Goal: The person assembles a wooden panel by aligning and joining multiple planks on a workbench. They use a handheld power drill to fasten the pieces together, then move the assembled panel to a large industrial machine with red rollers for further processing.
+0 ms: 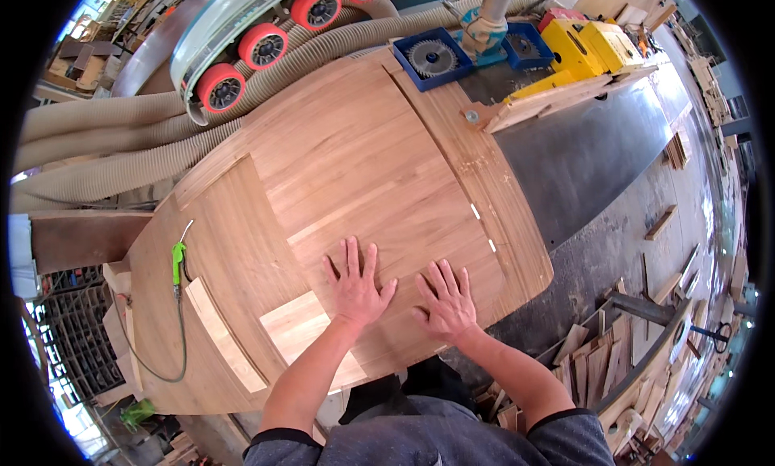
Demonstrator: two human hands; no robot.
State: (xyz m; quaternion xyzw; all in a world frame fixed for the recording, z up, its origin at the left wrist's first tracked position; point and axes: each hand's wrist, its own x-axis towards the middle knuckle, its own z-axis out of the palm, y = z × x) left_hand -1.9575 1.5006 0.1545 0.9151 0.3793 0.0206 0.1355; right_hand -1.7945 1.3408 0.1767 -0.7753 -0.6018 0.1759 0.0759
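A: How many hands are on the work, and how do they lie?

B: Two, both the person's own. The left hand point(355, 284) and the right hand point(446, 303) lie flat, palms down, fingers spread, gripping nothing. They rest side by side, close but apart, on one large wooden panel point(363, 159).

A: Where is that panel?

B: It lies flat on the machine table point(589, 167), covering its left part and reaching from the person's body up toward the saw blade point(432, 58). The hands press on its near end, close to the edge facing the person.

A: How many blades do you count?

B: One round blade clearly, sitting in a blue guard point(404, 66). A second blue guard point(529, 46) sits to its right; what is inside it I cannot tell.

A: And the red wheels?

B: Four red rollers point(265, 44) in a row on the feeder at the top left, the last one partly cut off by the rim. Beside them run at least three ribbed beige hoses point(113, 143).

A: Anything else on the wood?

B: One green air gun point(178, 262) with a hose lies on a wooden side board to the left, and one pale strip of wood point(222, 337) lies just below it. One yellow machine housing point(585, 46) stands at the top right. Many wood offcuts point(630, 361) lie piled on the floor at the right, too many to count.
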